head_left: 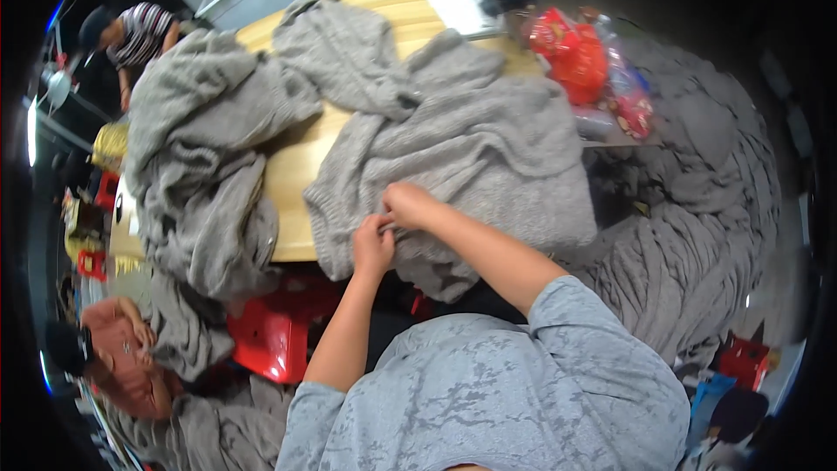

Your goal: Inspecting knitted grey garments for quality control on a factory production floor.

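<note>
My left fingers (375,223) and right fingers (395,201) are curling close together; whether they're clamping cloth I cannot tell. Beneath them, a crumpled grey fuzzy-knit garment (523,183) is lying across the pale wooden surface (292,209), stretching away rightward, right fingers nearer its middle.

To the left of your hands (375,246), a bare strip of the desk (292,187) is offering you a passage. A grey knit heap (187,122) is walling its left side; a bunched grey garment (340,48) is lying across its far end. Grey knit cloth (523,183) is spreading ahead and right of you, with a red bag (567,61) obstructing beyond.
</note>
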Motion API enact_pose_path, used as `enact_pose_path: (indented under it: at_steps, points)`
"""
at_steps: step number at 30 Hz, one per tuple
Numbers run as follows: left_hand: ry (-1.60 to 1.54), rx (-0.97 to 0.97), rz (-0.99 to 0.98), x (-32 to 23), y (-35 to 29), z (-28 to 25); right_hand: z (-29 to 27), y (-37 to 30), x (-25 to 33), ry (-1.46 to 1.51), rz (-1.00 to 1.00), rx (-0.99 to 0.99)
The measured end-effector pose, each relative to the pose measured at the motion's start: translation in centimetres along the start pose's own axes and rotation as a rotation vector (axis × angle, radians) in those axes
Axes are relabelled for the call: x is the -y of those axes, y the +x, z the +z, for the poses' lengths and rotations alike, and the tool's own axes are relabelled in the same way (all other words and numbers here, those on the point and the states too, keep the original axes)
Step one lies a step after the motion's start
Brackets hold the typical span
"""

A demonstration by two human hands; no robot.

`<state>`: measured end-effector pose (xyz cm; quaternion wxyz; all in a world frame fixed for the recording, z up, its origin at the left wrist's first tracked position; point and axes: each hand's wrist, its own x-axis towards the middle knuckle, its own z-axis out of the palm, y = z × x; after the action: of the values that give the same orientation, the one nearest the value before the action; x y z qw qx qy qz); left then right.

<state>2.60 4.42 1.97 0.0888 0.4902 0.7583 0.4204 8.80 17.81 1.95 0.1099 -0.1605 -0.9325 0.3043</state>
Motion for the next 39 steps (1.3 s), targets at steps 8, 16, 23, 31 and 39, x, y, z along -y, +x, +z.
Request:
enact_pose_path:
  at_steps: [8, 16, 23, 31, 39]
  points:
    - [-0.332, -0.031, -0.364, 0.7, 0.1, 0.9, -1.8, -0.5, 0.1, 0.544, 0.274, 0.063]
    - [-0.29, 0.073, -0.288, 0.6, 0.2, 0.2, -1.4, 0.0, -0.1, 0.391, 0.255, 0.155]
    - [-0.258, 0.152, -0.27, 1.3, 0.7, -0.1, -2.4, -2.1, 1.3, 0.179, 0.03, 0.093]
    - [-0.283, 0.243, -0.301, 1.7, 0.9, -0.4, -3.0, -2.1, 1.4, -0.121, -0.161, 0.14]
    - [-0.401, 0.329, -0.324, 2.7, 1.2, -0.3, -2.3, -1.9, 0.3, -0.081, -0.157, 0.052]
